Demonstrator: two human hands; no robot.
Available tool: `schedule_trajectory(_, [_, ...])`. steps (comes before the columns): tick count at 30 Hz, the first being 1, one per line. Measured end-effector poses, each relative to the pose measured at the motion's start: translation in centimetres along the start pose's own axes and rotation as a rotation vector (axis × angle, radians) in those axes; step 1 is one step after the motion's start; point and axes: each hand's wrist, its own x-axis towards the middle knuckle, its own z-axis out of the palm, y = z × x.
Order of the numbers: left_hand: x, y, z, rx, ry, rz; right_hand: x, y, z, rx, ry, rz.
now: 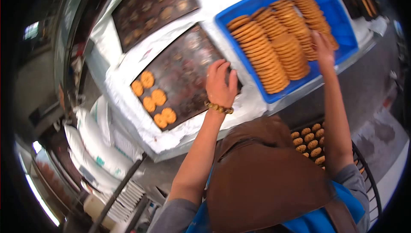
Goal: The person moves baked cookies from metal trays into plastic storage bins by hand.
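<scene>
My left hand (220,83) is over the right edge of a dark baking tray (184,76), its fingers loosely bent and apart, with nothing in them. Several round golden cookies (159,97) lie at the tray's left end. Inside a blue plastic crate (269,97), more cookies (261,57) stand on edge in packed rows. My right hand (323,49) reaches into the crate's right part, with its fingers closed around cookies at the near end of a row. My palm partly hides those cookies.
A second dark tray (154,8) lies beyond the first on the white-covered table (165,141). Below the table's near edge, a tray of cookies (311,141) sits by a dark metal rack (371,179). White sacks (96,145) are piled at left.
</scene>
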Motion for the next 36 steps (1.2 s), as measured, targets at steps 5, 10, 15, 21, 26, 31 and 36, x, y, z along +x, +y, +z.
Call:
schedule_trajectory(5, [-14.5, -18.7, -9.9, 0.359, 0.020, -0.365, -7.4, -2.0, 2.0, -0.005, 0.065, -0.053])
schedule_trajectory(10, [-26.7, -31.4, -18.9, 0.594, -0.114, -0.774, -16.7, -4.1, 11.7, -0.079, -0.024, -0.244])
schedule_trajectory(15, [-28.4, -37.4, -23.6, 0.591, -0.313, -0.691, -26.1, -4.8, 29.0, -0.292, -0.515, -0.019])
schedule_trajectory(21, [-26.9, -39.6, -24.9, 0.614, -0.519, -0.526, -34.5, 5.6, 47.9, -0.508, -0.910, -0.226])
schedule_trajectory(26, [-26.5, -39.9, -25.9, 0.521, -0.542, -0.549, -39.0, 10.1, 56.5, -0.751, -0.849, -0.065])
schedule_trajectory(31, [-26.4, -40.6, -27.3, 0.480, -0.626, -0.579, -40.9, 11.9, 57.3, -0.842, -0.661, -0.270])
schedule_trajectory(36, [-25.7, -42.8, -28.6, 0.130, -0.451, -0.678, -37.5, 10.8, 57.2, -0.471, -0.838, 0.039])
